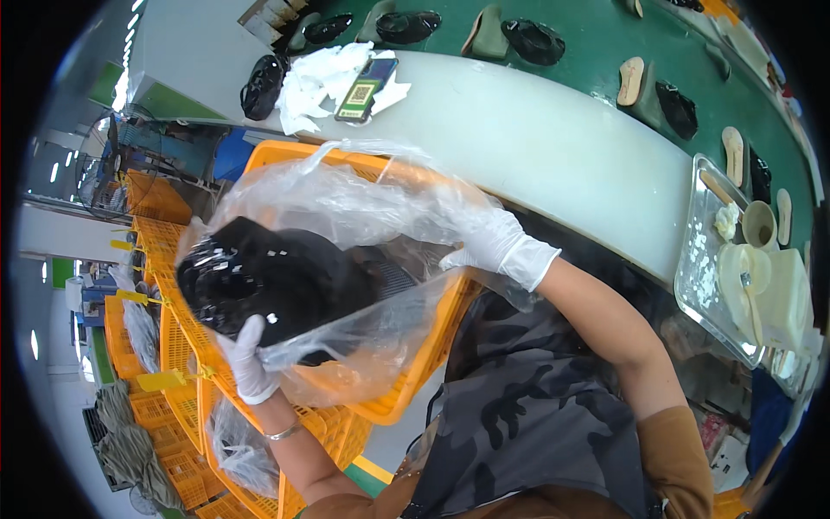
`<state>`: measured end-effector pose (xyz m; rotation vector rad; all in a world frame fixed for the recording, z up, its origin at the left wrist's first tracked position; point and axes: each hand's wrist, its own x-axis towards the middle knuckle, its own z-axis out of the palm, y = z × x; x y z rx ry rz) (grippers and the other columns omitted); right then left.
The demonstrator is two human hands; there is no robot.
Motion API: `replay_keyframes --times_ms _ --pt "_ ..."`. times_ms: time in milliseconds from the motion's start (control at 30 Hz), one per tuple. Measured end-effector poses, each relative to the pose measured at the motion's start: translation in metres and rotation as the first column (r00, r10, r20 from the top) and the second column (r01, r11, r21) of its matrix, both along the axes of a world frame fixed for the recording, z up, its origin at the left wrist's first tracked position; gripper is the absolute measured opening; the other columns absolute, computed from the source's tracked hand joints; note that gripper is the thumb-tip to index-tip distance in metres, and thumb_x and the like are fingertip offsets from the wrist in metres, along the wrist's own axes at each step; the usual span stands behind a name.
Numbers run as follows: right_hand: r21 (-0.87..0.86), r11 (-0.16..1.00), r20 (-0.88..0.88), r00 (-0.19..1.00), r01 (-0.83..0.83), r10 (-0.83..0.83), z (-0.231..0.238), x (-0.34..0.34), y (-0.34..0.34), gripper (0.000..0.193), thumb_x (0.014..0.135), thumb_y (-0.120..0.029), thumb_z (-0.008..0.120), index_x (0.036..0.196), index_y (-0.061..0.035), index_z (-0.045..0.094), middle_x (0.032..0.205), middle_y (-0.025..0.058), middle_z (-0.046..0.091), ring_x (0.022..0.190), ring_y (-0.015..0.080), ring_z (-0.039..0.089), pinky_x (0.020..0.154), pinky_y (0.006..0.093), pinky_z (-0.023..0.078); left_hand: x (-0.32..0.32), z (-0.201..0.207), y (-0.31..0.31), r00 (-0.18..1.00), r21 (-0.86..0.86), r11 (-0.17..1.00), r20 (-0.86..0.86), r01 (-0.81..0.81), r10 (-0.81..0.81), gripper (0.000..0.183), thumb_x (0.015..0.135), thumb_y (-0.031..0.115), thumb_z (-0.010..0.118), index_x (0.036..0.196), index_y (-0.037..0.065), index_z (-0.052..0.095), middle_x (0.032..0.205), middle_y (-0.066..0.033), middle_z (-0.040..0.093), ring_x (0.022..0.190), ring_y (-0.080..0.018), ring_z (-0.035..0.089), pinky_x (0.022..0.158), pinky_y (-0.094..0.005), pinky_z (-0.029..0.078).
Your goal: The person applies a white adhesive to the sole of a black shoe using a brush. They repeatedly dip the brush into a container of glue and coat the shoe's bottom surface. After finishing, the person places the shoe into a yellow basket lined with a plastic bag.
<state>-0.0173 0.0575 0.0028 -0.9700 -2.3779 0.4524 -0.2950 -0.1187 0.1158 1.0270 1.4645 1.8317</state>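
Note:
Glossy black shoe uppers [285,277], bunched together, lie at the mouth of a large clear plastic bag [372,208] that lines an orange crate [406,389]. My left hand [251,363], in a white glove, is closed at their near edge, its thumb against the black surface; the fingers underneath are hidden. Across the crate my right hand [497,244], gloved too, grips the bag's rim at the right side, with its thumb pointing toward the opening. Ribbed dark material [393,275] shows inside the bag beside the uppers.
A white worktop [536,138] curves beyond the crate, bearing crumpled white paper [320,82] and a phone [367,91]. Black uppers and shoe lasts line a green conveyor [588,52]. At right sits a metal tray [692,259] with tubs and a brush. Orange crates [173,329] stand stacked at left.

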Motion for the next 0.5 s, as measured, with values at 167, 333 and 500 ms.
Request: replay_keyframes --times_ms 167,333,500 --pt "-0.167 0.984 0.037 0.996 -0.068 0.075 0.006 -0.004 0.008 0.069 0.067 -0.013 0.071 0.125 -0.0049 0.035 0.103 0.0193 0.056 0.093 0.0358 0.057 0.08 0.0388 0.048 -0.027 0.025 -0.001 0.933 0.167 0.985 0.359 -0.048 -0.015 0.039 0.083 0.013 0.057 0.12 0.003 0.05 0.113 -0.0117 0.058 0.101 -0.0235 0.058 0.088 -0.0375 0.05" --pt "-0.052 0.987 0.047 0.987 -0.152 0.154 0.015 -0.02 -0.003 0.067 0.071 -0.012 0.064 0.131 -0.006 0.034 0.103 0.0181 0.059 0.089 0.0334 0.06 0.08 0.0388 0.049 -0.007 0.03 0.039 0.841 0.229 0.913 0.51 -0.337 0.182 0.039 0.09 0.03 0.05 0.119 0.004 0.053 0.119 -0.0106 0.056 0.109 -0.0249 0.053 0.097 -0.0392 0.042" --pt "-0.146 0.95 0.002 0.96 -0.276 0.279 0.007 -0.026 0.013 0.069 0.071 -0.017 0.068 0.131 -0.0084 0.037 0.11 0.0184 0.058 0.094 0.0319 0.06 0.083 0.038 0.048 0.017 0.013 0.052 0.822 0.315 0.944 0.559 -0.094 -0.104 0.038 0.091 0.027 0.047 0.12 0.003 0.051 0.12 -0.0112 0.055 0.109 -0.0269 0.052 0.098 -0.0402 0.039"
